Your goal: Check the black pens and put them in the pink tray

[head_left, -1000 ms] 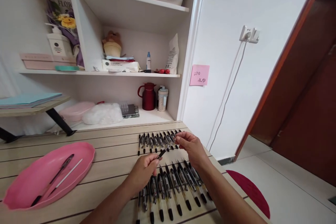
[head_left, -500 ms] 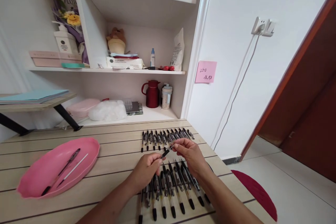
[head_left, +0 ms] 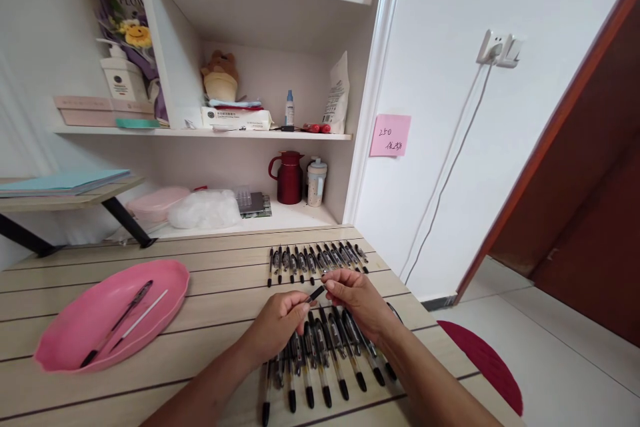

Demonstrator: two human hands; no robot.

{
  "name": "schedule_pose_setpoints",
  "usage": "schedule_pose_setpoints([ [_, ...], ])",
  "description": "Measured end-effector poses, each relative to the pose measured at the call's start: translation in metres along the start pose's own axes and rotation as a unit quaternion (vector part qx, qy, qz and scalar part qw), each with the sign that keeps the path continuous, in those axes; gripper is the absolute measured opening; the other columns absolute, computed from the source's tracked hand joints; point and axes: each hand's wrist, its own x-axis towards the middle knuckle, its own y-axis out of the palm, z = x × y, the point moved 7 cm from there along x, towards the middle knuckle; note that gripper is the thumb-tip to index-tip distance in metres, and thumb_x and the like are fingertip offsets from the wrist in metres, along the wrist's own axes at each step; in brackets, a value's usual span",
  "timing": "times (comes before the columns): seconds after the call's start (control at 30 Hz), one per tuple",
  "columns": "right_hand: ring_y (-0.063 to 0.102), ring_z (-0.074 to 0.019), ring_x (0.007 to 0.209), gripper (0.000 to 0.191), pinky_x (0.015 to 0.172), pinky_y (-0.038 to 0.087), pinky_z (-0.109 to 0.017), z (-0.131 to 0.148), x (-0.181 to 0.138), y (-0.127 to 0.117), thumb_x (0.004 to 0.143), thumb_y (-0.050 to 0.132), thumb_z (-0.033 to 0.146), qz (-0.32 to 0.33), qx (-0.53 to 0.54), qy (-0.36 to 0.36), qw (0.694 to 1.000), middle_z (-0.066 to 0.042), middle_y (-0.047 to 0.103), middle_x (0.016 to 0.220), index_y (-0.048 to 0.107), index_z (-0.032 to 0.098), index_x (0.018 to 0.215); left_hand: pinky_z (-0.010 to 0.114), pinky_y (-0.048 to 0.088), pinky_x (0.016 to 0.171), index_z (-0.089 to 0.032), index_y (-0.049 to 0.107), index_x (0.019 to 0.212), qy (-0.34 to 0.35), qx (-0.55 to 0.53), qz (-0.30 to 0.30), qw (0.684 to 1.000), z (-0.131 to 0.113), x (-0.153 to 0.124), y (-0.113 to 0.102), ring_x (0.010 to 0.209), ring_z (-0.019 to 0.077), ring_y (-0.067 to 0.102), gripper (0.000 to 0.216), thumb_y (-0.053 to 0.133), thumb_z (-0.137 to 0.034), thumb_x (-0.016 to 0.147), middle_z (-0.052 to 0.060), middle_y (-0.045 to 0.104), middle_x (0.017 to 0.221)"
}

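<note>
- Head view, left hand (head_left: 283, 320): thumb and fingers pinch a black piece (head_left: 316, 293), whose free end slants up toward the other hand.
- Right hand (head_left: 357, 297): thumb and fingertips are drawn together at the free end of the black piece; whether they touch it, or have something small between them, I cannot tell.
- The black piece is held above the table (head_left: 215, 327), between the two rows of pens as the camera sees it.
- Near row (head_left: 327, 373): pens side by side below the hands, black ends toward the person, partly hidden by the right hand and its forearm.
- Far row (head_left: 303, 261): more pens side by side, beyond the hands, toward the shelf.
- Tray (head_left: 65, 340): pink, on the left of the table, well apart from the rows. A pen (head_left: 125, 313) lies aslant in it, with a thin white stick (head_left: 145, 315) just beside, to its right.
- Shelf (head_left: 270, 219): behind the table; a red jug (head_left: 290, 180) stands upright on its lowest level, just beside a pale cup (head_left: 315, 185).
- Note (head_left: 390, 135): pink, handwritten, on the wall right of the shelf.
</note>
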Motion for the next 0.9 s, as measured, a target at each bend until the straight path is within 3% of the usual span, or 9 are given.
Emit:
schedule_pose_setpoints([
  [0.27,0.046,-0.0077,0.051,0.023,0.050,0.034,-0.022,0.001,-0.003,0.006,0.060,0.067,0.036,-0.012,-0.038,-0.039,0.998,0.002,0.056,0.060,0.064,0.017,0.072,0.021,0.030,0.052,-0.017,0.052,0.058,0.042,0.057,-0.025,0.997,-0.005,-0.002,-0.002,0.049,0.0109,0.042,0.030,0.035,-0.029,0.080,-0.003,0.047,0.050],
  [0.6,0.042,-0.0057,0.047,0.023,0.047,0.030,-0.020,0.004,-0.007,0.010,0.061,0.067,0.035,-0.019,-0.008,-0.038,0.999,0.005,0.050,0.056,0.061,0.015,0.071,0.021,0.034,0.057,-0.017,0.057,0.077,0.112,0.200,-0.086,0.970,-0.031,-0.010,-0.005,0.060,0.0130,0.048,0.027,0.032,-0.026,0.083,0.001,0.055,0.066],
  [0.7,0.043,-0.0054,0.047,0.022,0.047,0.031,-0.020,0.001,-0.007,0.010,0.060,0.068,0.034,-0.012,-0.003,-0.017,1.000,0.004,0.051,0.056,0.061,0.015,0.070,0.021,0.034,0.056,-0.017,0.058,0.075,0.090,0.193,-0.077,0.974,-0.026,-0.009,-0.006,0.059,0.0129,0.048,0.027,0.033,-0.025,0.081,0.001,0.055,0.063],
  [0.8,0.049,-0.0073,0.053,0.026,0.050,0.034,-0.020,0.000,-0.007,0.010,0.063,0.067,0.034,0.032,0.028,0.018,0.999,0.002,0.055,0.062,0.062,0.016,0.082,0.022,0.033,0.054,-0.016,0.060,0.076,0.057,0.148,-0.047,0.986,-0.018,-0.006,-0.006,0.054,0.0117,0.046,0.028,0.034,-0.027,0.081,-0.001,0.052,0.056],
  [0.9,0.052,-0.0086,0.058,0.029,0.053,0.037,-0.021,0.005,-0.006,0.004,0.069,0.062,0.037,0.049,0.048,0.026,0.997,0.000,0.058,0.068,0.061,0.017,0.090,0.022,0.034,0.055,-0.015,0.060,0.095,0.019,0.057,-0.045,0.997,-0.010,-0.003,-0.007,0.052,0.0108,0.045,0.031,0.037,-0.030,0.080,-0.003,0.049,0.052],
])
